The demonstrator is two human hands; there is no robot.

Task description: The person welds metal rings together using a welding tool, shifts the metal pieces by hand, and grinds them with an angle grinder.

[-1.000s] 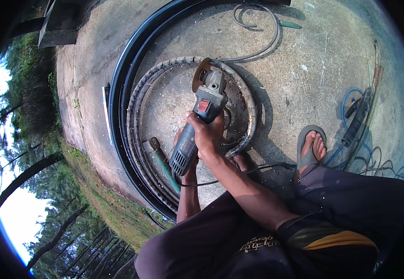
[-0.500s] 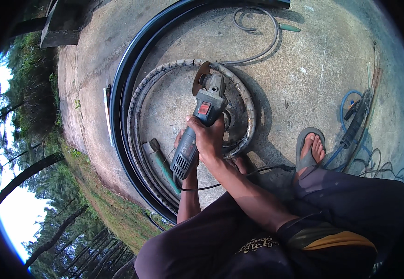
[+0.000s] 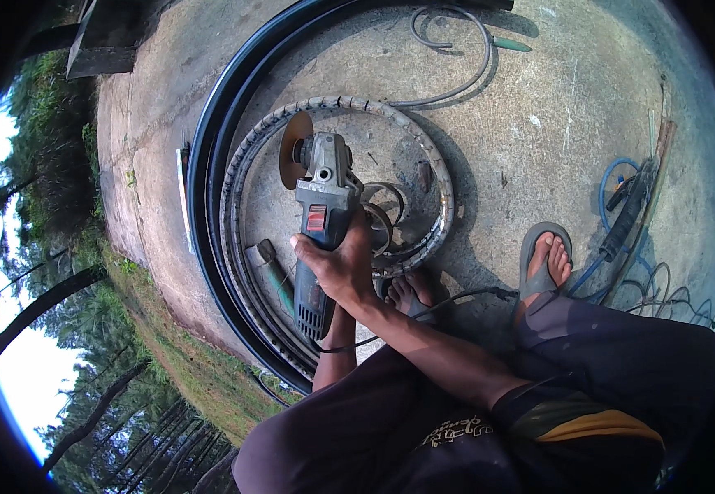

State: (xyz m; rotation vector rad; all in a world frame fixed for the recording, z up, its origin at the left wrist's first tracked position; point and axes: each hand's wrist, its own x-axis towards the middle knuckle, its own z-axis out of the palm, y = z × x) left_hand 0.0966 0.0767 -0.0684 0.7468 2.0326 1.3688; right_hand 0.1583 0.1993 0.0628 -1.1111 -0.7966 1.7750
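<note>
My right hand (image 3: 343,267) is wrapped round the body of a dark grey angle grinder (image 3: 329,185) with a red switch. Its brown disc (image 3: 296,151) points away from me, above the floor. Behind the grinder's rear end my left forearm (image 3: 339,350) comes up, but the left hand is hidden. Below the tool lies a large, worn hoop (image 3: 325,105) with a banded surface. Inside that hoop are small curved metal bands (image 3: 382,216) and a hammer-like tool with a green handle (image 3: 278,284).
A long black curved strip (image 3: 201,156) bends round the hoop's left side. A grey cable with a green end (image 3: 510,44) lies at the back. Blue hose (image 3: 607,185), rods and wires lie at the right. My sandalled foot (image 3: 548,259) stands beside them.
The grinder and my right hand have moved left, and the disc is now turned more toward view. The left fingers that showed beside the grinder are now hidden. More of the small metal bands shows.
</note>
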